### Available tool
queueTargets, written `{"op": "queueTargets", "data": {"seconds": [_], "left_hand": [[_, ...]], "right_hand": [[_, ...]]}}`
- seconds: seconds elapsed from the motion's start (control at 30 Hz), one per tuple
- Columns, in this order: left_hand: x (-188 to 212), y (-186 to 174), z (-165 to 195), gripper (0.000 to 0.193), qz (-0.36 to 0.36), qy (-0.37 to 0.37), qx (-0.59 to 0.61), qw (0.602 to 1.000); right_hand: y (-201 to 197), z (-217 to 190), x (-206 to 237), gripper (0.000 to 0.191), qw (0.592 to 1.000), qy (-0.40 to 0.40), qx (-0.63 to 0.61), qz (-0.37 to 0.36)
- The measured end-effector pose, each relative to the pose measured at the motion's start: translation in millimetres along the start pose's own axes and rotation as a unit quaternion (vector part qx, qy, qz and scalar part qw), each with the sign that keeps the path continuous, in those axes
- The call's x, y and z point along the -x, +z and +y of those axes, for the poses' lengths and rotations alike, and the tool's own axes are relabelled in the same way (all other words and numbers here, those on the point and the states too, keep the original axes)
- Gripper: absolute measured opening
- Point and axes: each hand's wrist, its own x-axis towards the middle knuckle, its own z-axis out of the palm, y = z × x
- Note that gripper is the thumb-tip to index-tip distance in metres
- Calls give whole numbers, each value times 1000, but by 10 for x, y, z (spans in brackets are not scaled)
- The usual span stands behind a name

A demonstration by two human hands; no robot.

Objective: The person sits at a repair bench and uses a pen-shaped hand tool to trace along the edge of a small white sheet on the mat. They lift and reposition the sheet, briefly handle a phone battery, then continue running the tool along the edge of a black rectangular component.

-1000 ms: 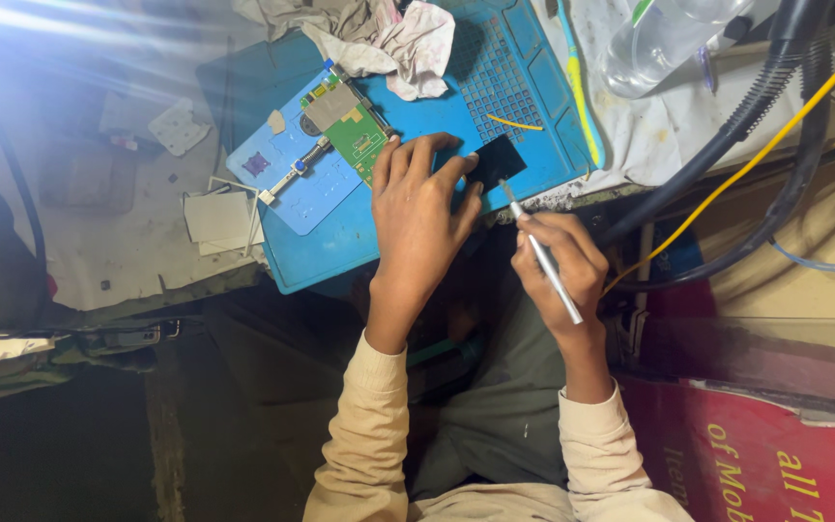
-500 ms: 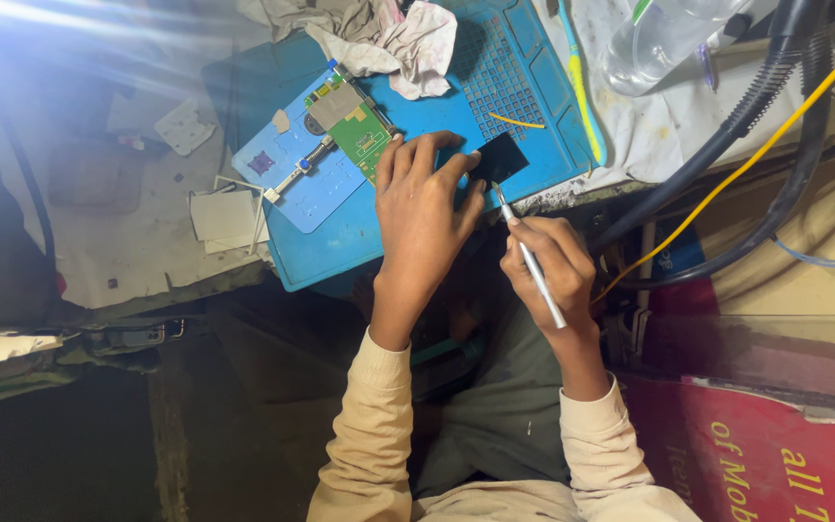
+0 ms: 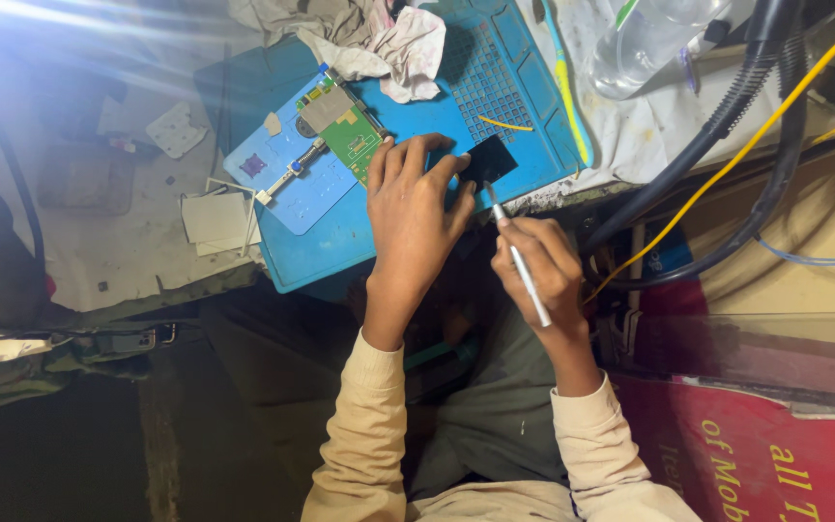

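The left hand (image 3: pixel 416 220) lies flat with fingers spread on the blue mat (image 3: pixel 340 253), its fingertips pressing on a small black square part (image 3: pixel 487 160) that sits near the mat's front edge, towards its right side. The right hand (image 3: pixel 541 273) is closed around a thin white tool (image 3: pixel 518 261), held like a pen, with the tip touching the lower edge of the black part. Just to the left of the left hand, a green circuit board (image 3: pixel 348 130) rests on a lighter blue pad (image 3: pixel 294 184) on the mat. A crumpled rag (image 3: pixel 374 43) lies over the mat's back edge, a short yellow wire (image 3: pixel 506 124) lies on its grid section, and a yellow-handled tool (image 3: pixel 566 87) runs along its right edge. Beyond that edge stand a clear plastic bottle (image 3: pixel 645 43), thick black hoses (image 3: pixel 717 126) and a yellow cable (image 3: pixel 727 164), all apart from the hands.
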Motion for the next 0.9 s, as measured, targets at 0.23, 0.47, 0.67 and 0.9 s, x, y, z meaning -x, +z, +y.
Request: {"op": "queueTargets", "data": {"seconds": [0.23,0.47,0.67,0.9], "left_hand": [[3,-17,5,22,-1,4,-5,1000],[4,-15,8,22,-1,1,-6,1000],[5,-18,7,22,-1,2,-5,1000],[-2,-21,12,21,4,1,0,1000]], "right_hand": [[-1,-26,-16,31,1000,0,11,3],[-17,-9,-17,31,1000,14,19,14],[-47,44,-40,30,999,35,18,24],[-66,62,-50,30,1000,19,-5,10]]}}
